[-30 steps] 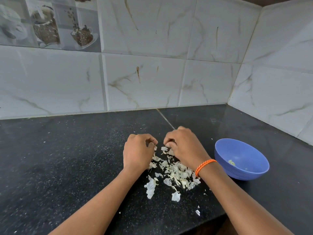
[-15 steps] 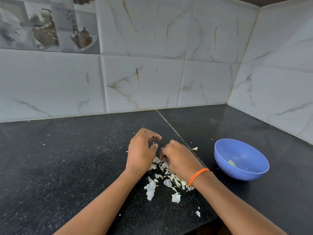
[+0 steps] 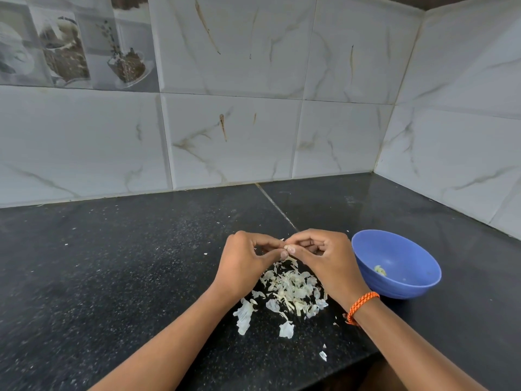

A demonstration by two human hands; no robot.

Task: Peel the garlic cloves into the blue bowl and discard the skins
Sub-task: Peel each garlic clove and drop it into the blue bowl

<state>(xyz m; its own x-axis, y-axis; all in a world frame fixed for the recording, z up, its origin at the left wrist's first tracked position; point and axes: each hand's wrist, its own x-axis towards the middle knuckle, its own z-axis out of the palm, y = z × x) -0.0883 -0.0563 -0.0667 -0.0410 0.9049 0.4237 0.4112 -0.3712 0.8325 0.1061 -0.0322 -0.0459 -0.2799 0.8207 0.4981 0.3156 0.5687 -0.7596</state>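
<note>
Both my hands have lifted off the skin pile [image 3: 293, 292]; left hand [image 3: 248, 266] and right hand [image 3: 324, 258] now pinch one garlic clove [image 3: 287, 247] between them, just beside the blue bowl [image 3: 396, 263]. I judge peeling resumes; skins remain undiscarded.

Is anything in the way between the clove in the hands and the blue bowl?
Nothing visible. Both hands, left and right, pinch the clove above the pile of skins; the blue bowl sits open just right of the right hand.
</note>
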